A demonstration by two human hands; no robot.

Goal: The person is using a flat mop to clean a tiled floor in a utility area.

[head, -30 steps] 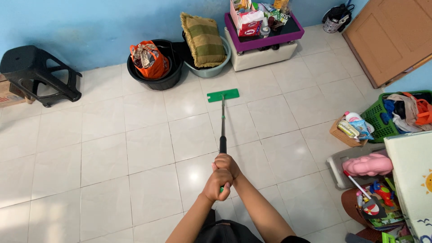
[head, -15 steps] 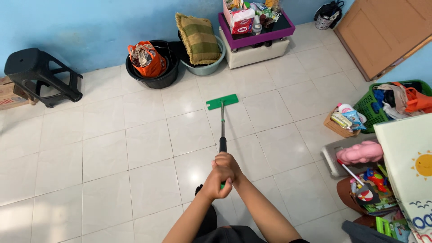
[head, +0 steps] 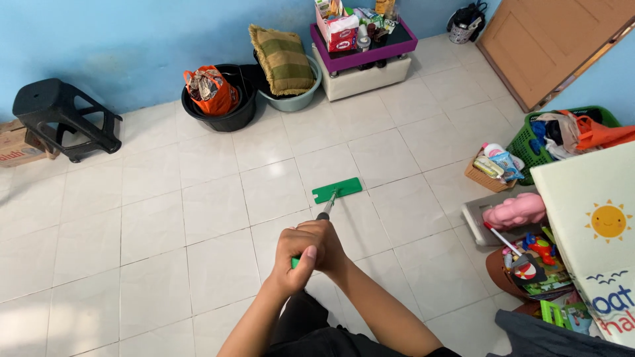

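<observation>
Both hands are wrapped tight around the near end of a mop handle (head: 325, 210), stacked one against the other: the left hand (head: 291, 254) is fisted round the green grip at the nearer spot, and the right hand (head: 325, 243) closes over it just beyond, fingers curled. The handle runs steeply away from the hands to the green mop head (head: 337, 190), which lies flat on the white tiled floor (head: 152, 225) just beyond them, near the middle of the room. Far across the floor, against the blue wall (head: 132, 39), a black tub (head: 228, 116) holds an orange bag (head: 206, 92), and just to its right a grey-green basin (head: 297, 99) carries a striped olive cushion (head: 281, 59) standing on edge. Right of that stands a low white box with a purple tray (head: 370, 56) full of packets. At far left a black plastic stool (head: 63, 119) stands beside a cardboard box (head: 16, 142). On the right, a wooden door (head: 549, 39), a green laundry basket (head: 529, 142) heaped with clothes, a small wicker basket (head: 486, 175) of bottles, a pink toy (head: 516, 211) and a pile of other toys (head: 536, 261) crowd the edge.
</observation>
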